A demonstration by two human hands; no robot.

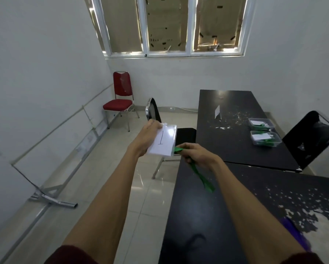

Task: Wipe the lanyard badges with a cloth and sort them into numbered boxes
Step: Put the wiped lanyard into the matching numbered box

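Nearest, low and right of the badge, a blurred purple cloth (pixel 295 235) shows over the counter (pixel 198 216), in neither hand. The right hand (pixel 200 155) pinches the green lanyard (pixel 203 178) at the badge's lower right corner, its tail dangling. The left hand (pixel 148 138) grips the badge (pixel 163 142) by its left edge, held in the air beside the counter, a "1"-like stroke facing up. Beyond and right of the badge sit two clear boxes (pixel 255 141). It seems wise to gather the strap before dropping the badge in, and to check the box numbers, which are unreadable here.
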